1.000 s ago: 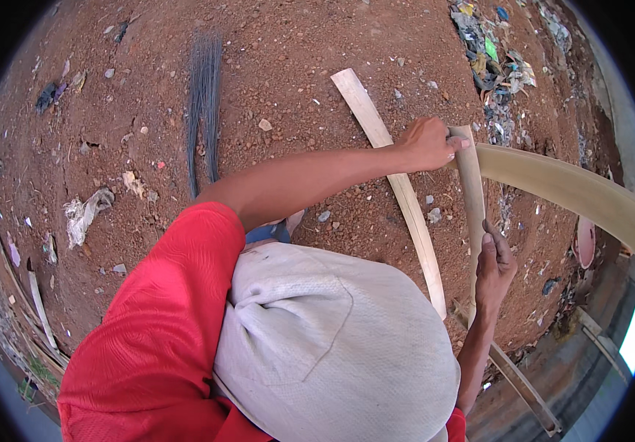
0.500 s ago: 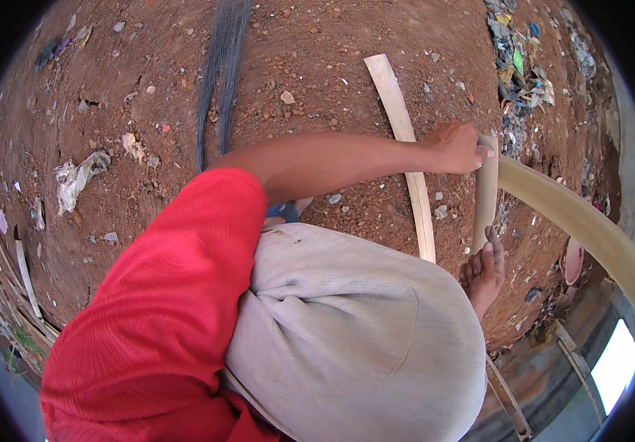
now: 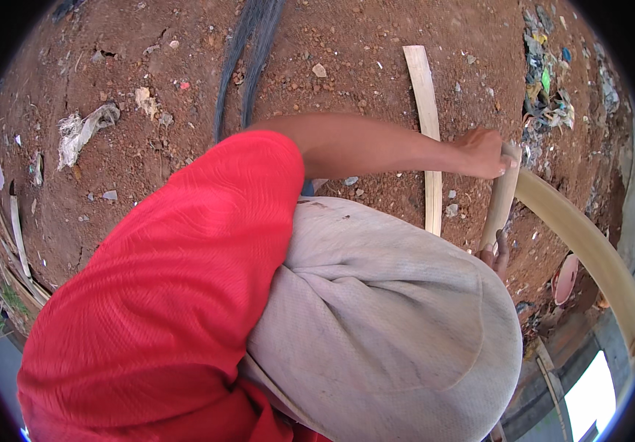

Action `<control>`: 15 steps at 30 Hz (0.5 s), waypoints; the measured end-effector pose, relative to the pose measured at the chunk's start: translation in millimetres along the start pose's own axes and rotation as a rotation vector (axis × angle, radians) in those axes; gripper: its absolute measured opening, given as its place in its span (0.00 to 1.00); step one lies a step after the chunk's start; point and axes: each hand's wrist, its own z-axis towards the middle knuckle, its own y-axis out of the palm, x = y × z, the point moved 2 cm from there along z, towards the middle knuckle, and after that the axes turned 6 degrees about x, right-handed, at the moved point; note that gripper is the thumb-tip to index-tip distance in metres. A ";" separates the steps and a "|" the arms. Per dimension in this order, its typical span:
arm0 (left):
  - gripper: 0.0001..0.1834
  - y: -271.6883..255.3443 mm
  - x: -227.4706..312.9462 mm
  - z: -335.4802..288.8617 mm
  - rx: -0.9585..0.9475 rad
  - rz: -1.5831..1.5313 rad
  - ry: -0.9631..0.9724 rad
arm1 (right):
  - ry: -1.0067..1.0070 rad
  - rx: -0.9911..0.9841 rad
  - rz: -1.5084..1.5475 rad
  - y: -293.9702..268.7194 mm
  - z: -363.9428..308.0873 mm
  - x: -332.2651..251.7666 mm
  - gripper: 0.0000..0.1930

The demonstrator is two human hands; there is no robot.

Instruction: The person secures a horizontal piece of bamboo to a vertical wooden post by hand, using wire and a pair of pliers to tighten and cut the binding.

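My left arm, in a red sleeve, reaches across to the right, and my left hand is closed round the upper end of a short, pale bamboo piece. At that piece's lower end is my right hand, its fingers bent against it. My knee in grey trousers hides most of that hand. A long bamboo strip runs from behind the short piece toward the lower right. Whether the two are joined I cannot tell. Beneath my left wrist lies a flat pale slat on the reddish ground.
A bundle of dark thin strands lies at the upper left. Litter is heaped along the upper right, and a torn whitish rag lies at left. A pinkish oval object sits near the wall at right.
The view has shifted, so the ground things appear moved. The short bamboo piece leans more, its upper end to the right. My right hand is now more hidden behind my knee.
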 end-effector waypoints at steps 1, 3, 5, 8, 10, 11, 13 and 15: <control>0.29 5.0 -1.9 -0.8 0.027 -0.053 -0.034 | -0.181 0.093 -0.153 -12.4 11.6 10.7 0.21; 0.29 8.4 -15.5 0.3 0.075 -0.101 -0.083 | -0.362 0.158 -0.308 -15.8 21.0 11.7 0.23; 0.30 13.6 -25.0 1.9 0.217 -0.141 -0.039 | -0.276 0.143 -0.624 -17.7 27.2 9.7 0.24; 0.31 27.9 -16.5 -2.2 0.193 -0.174 -0.067 | -0.795 0.118 -0.693 -45.5 55.0 53.3 0.23; 0.31 27.1 -24.8 -0.5 0.233 -0.191 -0.063 | -0.605 0.108 -0.732 -34.8 50.8 40.9 0.23; 0.32 26.1 -29.0 0.5 0.264 -0.209 -0.047 | -0.510 0.105 -0.751 -29.1 48.9 37.2 0.23; 0.32 24.9 -28.7 1.3 0.260 -0.189 -0.041 | -0.481 0.133 -0.763 -22.6 43.1 30.4 0.22; 0.32 23.7 -27.6 2.3 0.258 -0.168 -0.034 | -0.546 0.152 -0.756 -22.6 45.0 30.6 0.21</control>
